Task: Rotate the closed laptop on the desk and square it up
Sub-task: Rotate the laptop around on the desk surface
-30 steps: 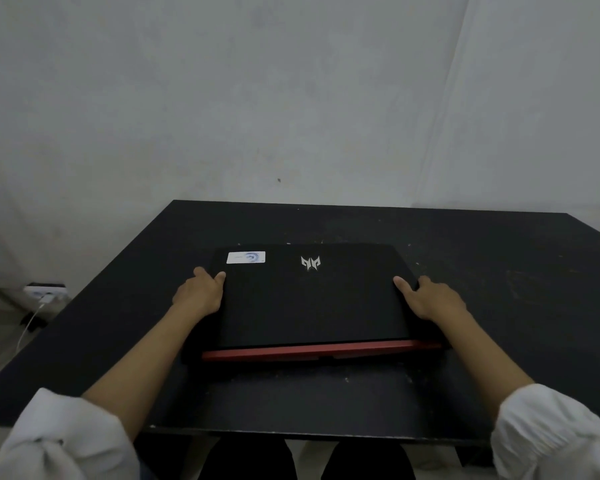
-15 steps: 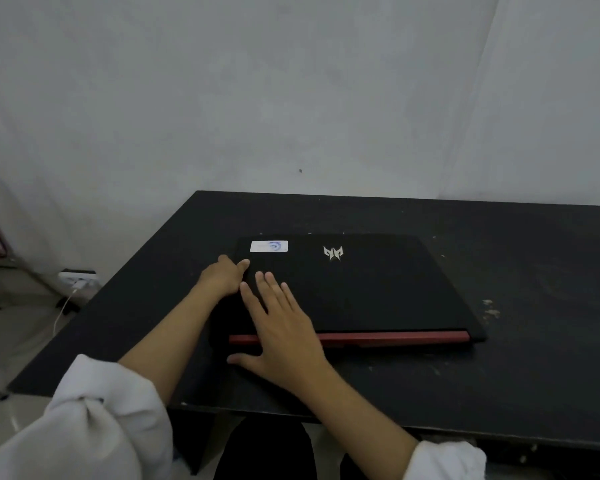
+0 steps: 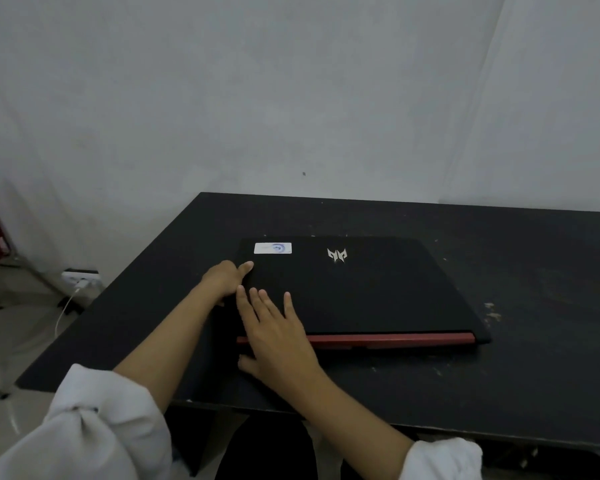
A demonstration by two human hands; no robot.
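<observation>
Nearest, the right hand (image 3: pixel 278 336) lies flat and open across the near left corner of the closed laptop (image 3: pixel 357 289), fingers spread on the lid, thumb down on the desk (image 3: pixel 534 386) in front of the red edge. Just beyond it, the left hand (image 3: pixel 224 278) clasps the laptop's left edge, thumb on top. The laptop sits mid-desk, roughly parallel to the front edge. To turn it cleanly, I judge it best to press lightly with the flat palm as a pivot and sweep with the other hand, sliding rather than lifting, keeping it away from the desk edge.
</observation>
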